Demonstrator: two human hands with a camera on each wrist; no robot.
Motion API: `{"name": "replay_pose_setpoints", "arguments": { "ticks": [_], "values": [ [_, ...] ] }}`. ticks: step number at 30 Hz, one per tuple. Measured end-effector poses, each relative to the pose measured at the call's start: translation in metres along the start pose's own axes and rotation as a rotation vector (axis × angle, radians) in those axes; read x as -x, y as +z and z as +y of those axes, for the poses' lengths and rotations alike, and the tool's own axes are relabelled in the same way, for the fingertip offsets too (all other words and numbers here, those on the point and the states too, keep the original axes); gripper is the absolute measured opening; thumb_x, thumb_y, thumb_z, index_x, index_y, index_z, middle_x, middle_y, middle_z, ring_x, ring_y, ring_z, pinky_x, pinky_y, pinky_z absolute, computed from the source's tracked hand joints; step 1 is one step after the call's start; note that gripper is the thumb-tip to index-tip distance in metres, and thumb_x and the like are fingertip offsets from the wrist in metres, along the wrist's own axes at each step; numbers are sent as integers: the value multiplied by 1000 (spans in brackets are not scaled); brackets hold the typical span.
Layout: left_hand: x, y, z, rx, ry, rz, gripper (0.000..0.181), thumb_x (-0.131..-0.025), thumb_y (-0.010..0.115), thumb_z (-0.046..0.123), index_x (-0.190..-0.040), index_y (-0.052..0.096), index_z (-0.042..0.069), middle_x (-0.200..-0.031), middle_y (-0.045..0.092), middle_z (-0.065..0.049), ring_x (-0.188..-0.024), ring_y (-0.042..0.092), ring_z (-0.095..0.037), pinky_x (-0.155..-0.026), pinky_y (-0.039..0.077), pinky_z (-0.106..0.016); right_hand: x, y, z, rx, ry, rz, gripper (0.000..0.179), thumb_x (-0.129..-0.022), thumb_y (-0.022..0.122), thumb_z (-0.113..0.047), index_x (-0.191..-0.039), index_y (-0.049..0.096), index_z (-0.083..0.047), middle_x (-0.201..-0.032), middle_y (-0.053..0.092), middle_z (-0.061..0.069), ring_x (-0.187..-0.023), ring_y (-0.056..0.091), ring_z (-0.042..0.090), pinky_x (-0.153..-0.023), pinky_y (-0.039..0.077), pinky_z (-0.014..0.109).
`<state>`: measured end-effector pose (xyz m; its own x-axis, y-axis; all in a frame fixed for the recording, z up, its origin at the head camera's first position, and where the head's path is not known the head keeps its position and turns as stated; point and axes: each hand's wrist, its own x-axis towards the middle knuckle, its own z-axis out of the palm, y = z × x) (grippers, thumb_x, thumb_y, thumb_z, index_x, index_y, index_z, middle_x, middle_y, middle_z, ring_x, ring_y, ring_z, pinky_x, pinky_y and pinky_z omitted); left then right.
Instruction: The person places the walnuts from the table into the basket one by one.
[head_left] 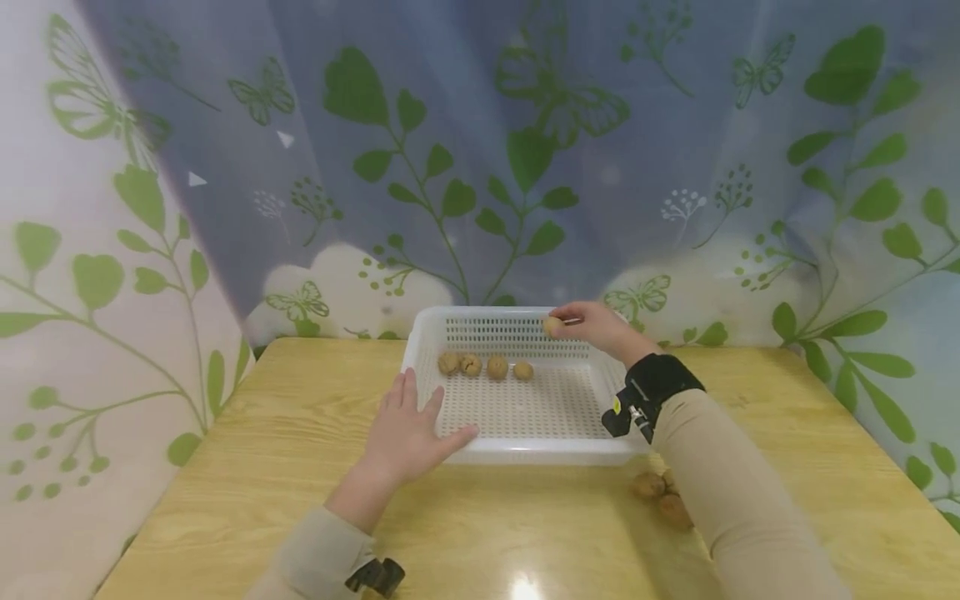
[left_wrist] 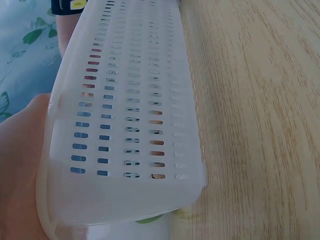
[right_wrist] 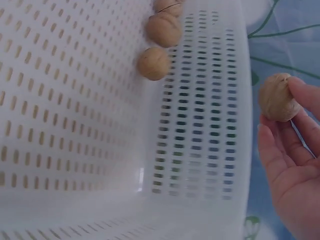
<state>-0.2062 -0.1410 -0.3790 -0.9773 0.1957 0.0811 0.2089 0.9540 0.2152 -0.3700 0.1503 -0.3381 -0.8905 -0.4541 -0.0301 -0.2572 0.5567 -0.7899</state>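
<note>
The fingers of the right hand pinch one walnut near the far rim of the basket; whether exactly above it, I cannot tell. The left hand has its fingers straight and spread, resting at the near left corner. Four walnuts in a row already lie inside, to the left of the right fingers and lower. At least three loose walnuts remain on the table, well nearer the person than those fingers, partly behind the sleeve; so the work seems about half done.
</note>
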Motion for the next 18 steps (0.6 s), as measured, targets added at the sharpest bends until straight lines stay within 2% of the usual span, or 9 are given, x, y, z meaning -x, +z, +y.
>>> {"name": "replay_pose_setpoints", "arguments": {
  "ticks": [4, 9, 11, 18],
  "values": [
    [1, 3, 2, -7, -8, -8, 93, -82, 31, 77, -141, 40, 5, -149, 6, -32, -138, 6, -43, -110, 12, -52, -1, 8, 19, -48, 32, -19, 50, -91, 62, -22, -134, 47, 1, -137, 43, 22, -127, 39, 36, -100, 36, 48],
    [2, 4, 4, -11, -2, 2, 93, -83, 31, 77, -141, 40, 4, -148, 7, -33, -137, 7, -44, -110, 13, -52, -4, 17, 31, -58, 21, -31, 49, -92, 60, -16, -133, 46, 6, -135, 44, 26, -126, 39, 38, -99, 38, 46],
    [2, 4, 3, -16, 0, 13, 93, -83, 31, 77, -140, 41, 4, -148, 8, -33, -137, 7, -44, -110, 14, -52, -9, 21, 34, -37, 11, -37, 48, -91, 61, -14, -131, 47, 8, -133, 46, 26, -124, 41, 38, -98, 40, 45],
    [0, 4, 1, -8, -11, 20, 95, -82, 31, 77, -140, 41, 3, -148, 6, -33, -138, 6, -44, -109, 15, -52, -24, 32, 46, 58, 59, -46, 42, -87, 63, -7, -125, 53, 8, -122, 55, 25, -113, 51, 36, -87, 48, 40]
  ]
}}
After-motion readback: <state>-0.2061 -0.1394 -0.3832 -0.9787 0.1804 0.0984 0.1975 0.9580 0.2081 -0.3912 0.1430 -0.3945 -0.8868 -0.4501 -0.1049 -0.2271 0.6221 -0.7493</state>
